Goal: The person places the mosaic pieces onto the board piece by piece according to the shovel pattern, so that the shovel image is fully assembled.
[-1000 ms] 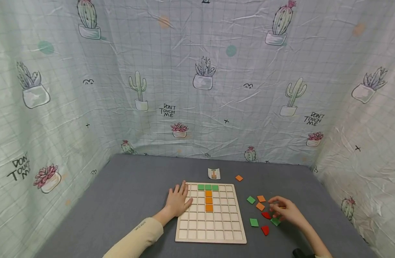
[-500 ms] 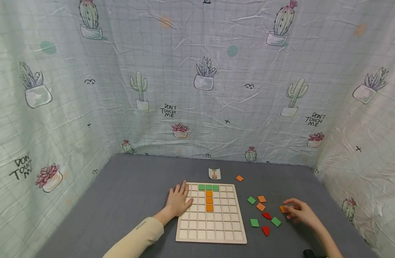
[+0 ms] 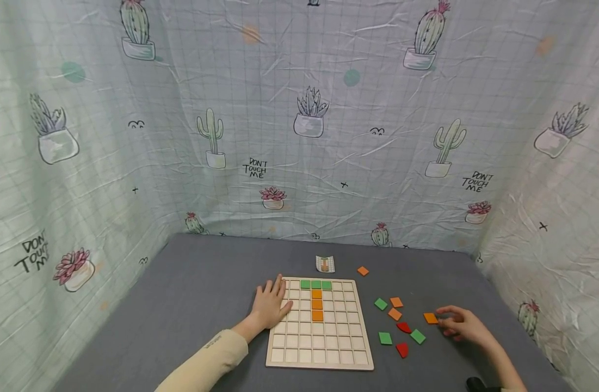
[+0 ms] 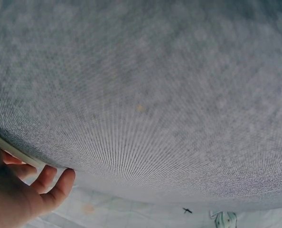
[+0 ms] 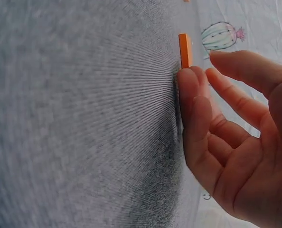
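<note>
My left hand (image 3: 269, 306) rests with spread fingers on the upper left edge of a wooden grid board (image 3: 291, 358). Its fingers (image 4: 60, 187) show beside the board's edge (image 4: 13, 151) in the left wrist view. In the board's top row lie three green tiles (image 3: 316, 285), with three orange tiles (image 3: 316, 304) in a column below the middle one. My right hand (image 3: 462, 324) is low over the table, its fingertips just right of a loose orange square tile (image 3: 430, 318). The right wrist view puts that orange tile (image 5: 184, 50) beyond the fingertips, not between thumb and finger.
Between board and right hand lie loose green tiles (image 3: 385, 338), orange tiles (image 3: 395, 314) and red rounded pieces (image 3: 402, 350). Behind the board are a small pattern card (image 3: 325, 264) and one orange tile (image 3: 362, 270). A cactus-print curtain (image 3: 299, 163) encloses the grey table (image 3: 211, 267).
My right hand has moved right, away from the green and red pieces, and the orange tile under its fingers now lies free on the table. The left hand has stayed in place.
</note>
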Action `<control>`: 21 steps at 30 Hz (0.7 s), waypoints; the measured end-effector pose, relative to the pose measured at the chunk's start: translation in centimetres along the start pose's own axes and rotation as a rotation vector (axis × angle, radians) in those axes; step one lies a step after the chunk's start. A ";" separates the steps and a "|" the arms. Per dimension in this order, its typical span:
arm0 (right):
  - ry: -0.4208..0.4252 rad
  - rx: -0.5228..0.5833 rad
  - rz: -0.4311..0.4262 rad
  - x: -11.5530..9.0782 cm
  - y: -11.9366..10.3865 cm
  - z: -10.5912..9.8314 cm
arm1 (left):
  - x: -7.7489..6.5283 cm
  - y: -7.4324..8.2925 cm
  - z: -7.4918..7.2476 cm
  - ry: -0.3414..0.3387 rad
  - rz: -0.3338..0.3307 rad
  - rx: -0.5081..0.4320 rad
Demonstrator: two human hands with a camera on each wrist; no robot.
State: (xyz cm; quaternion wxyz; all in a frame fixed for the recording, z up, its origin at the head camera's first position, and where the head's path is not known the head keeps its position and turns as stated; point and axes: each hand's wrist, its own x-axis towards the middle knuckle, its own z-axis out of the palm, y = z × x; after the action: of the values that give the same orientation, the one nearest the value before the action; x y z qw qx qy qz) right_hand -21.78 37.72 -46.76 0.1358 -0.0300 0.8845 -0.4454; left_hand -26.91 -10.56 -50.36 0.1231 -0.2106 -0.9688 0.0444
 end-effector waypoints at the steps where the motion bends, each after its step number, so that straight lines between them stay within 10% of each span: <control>1: -0.011 -0.001 0.004 0.1 0.1 0.0 | 0.0 0.0 0.0 -0.006 -0.003 0.002; 21: -0.109 -0.048 0.000 1.7 0.5 -0.4 | 0.3 0.0 0.5 -0.031 -0.016 0.012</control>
State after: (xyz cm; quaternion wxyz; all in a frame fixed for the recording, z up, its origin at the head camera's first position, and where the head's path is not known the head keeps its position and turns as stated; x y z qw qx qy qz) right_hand -23.50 37.98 -47.30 0.1831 -0.0576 0.8861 -0.4218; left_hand -27.28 -10.47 -50.78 0.1095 -0.2013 -0.9720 0.0526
